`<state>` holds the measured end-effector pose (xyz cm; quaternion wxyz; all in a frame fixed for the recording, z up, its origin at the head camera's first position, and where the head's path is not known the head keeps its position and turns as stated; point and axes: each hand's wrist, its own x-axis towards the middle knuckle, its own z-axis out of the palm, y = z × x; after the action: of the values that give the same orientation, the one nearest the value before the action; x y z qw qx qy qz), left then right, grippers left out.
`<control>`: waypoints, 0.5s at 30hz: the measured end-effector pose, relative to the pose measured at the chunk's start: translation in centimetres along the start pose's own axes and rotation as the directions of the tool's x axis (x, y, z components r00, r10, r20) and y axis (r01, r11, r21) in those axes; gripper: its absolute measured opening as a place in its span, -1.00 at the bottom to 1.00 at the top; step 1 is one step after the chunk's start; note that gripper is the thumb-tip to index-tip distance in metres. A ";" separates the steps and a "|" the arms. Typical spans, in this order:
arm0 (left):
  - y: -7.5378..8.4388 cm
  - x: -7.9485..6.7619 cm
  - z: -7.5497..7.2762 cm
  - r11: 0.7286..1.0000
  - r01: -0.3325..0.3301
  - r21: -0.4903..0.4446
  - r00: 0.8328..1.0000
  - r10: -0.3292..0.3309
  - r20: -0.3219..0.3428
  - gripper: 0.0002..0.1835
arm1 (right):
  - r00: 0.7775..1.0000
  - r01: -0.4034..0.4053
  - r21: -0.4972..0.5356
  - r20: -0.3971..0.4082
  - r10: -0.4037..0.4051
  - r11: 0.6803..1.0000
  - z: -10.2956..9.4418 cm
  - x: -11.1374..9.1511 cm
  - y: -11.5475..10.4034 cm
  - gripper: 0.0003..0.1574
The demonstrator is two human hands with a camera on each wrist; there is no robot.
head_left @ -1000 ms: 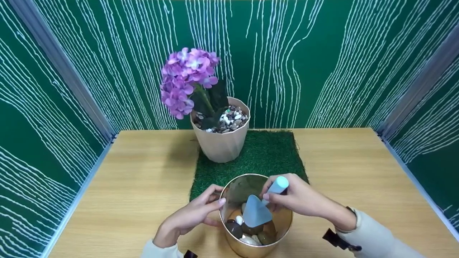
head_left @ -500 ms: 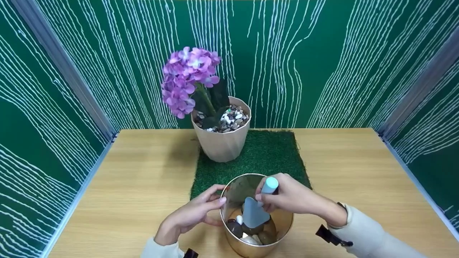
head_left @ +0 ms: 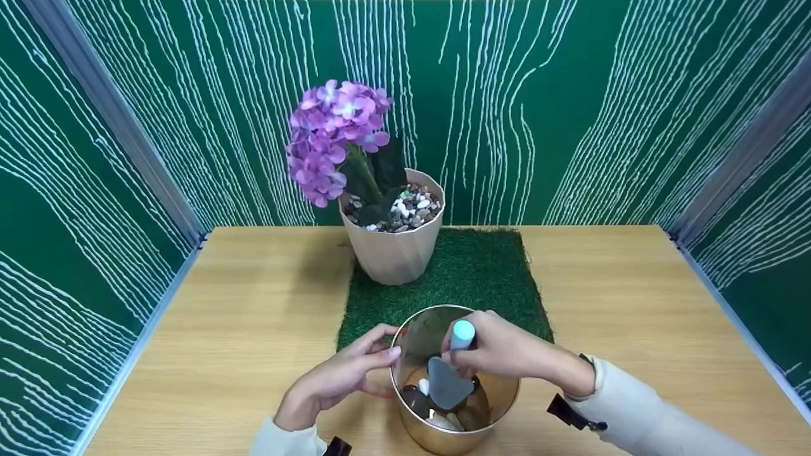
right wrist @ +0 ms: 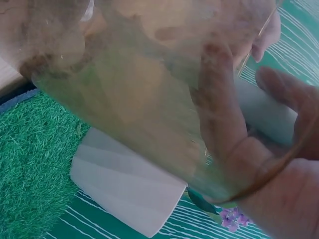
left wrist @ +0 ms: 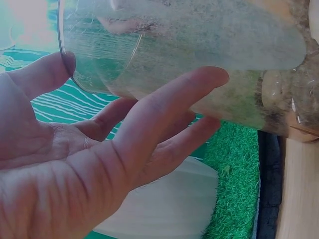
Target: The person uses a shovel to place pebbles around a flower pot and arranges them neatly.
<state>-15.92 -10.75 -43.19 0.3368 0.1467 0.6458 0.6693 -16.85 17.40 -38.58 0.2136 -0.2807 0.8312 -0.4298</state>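
In the head view an amber-tinted glass vase (head_left: 507, 405) with a gold rim stands near the table's front edge. Stones (head_left: 472, 415), dark and pale, lie at its bottom. My left hand (head_left: 342, 377) holds the vase from the left; the thumb is at the rim and the fingers lie along the outer wall, as the left wrist view shows. Inside the mouth, my right hand (head_left: 500, 348) grips a small trowel (head_left: 451, 383) by its mint handle (right wrist: 264, 112). The blade hangs low over the stones; whether its tip touches them I cannot tell.
A pale ribbed flowerpot (head_left: 393, 256) with purple flowers (head_left: 336, 136) and pebbles stands behind the vase, on a green turf mat (head_left: 481, 272). Green panels with white lines (head_left: 481, 126) enclose the wooden table (head_left: 266, 285) at the back and sides.
My right hand has moved left and slightly down with the trowel, whose handle now stands more upright. The blade sits a little lower in the vase. My left hand has stayed in place.
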 end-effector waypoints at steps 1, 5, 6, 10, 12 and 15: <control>0.0 0.0 0.0 1.000 0.000 -0.001 1.000 0.000 0.000 -0.50 | 1.000 -0.001 -0.006 0.002 0.001 1.000 0.0 0.1 0.0 -0.85; 0.0 0.0 0.0 1.000 -0.001 -0.005 1.000 0.001 -0.001 -0.50 | 1.000 0.008 -0.017 0.018 -0.007 1.000 0.3 0.2 0.0 -0.83; 0.0 0.0 -0.1 1.000 -0.002 -0.004 1.000 0.002 0.001 -0.50 | 1.000 0.013 -0.021 0.025 -0.013 1.000 0.4 0.2 0.0 -0.81; 0.0 -0.1 0.0 1.000 -0.005 0.002 1.000 0.005 0.004 -0.51 | 0.998 0.027 -0.025 0.053 -0.026 0.999 0.6 0.3 -0.1 -0.71; 0.0 -0.1 0.0 1.000 -0.006 0.004 1.000 0.006 0.004 -0.51 | 0.998 0.022 -0.028 0.064 -0.020 0.999 0.7 0.3 -0.1 -0.66; 0.0 -0.1 0.0 1.000 -0.006 0.000 1.000 0.006 -0.002 -0.51 | 0.997 -0.004 -0.024 0.073 0.006 1.000 0.7 0.4 -0.1 -0.65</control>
<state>-15.86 -10.82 -43.19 0.3341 0.1480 0.6458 0.6704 -16.66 16.66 -38.89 0.2414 -0.2967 0.8286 -0.4088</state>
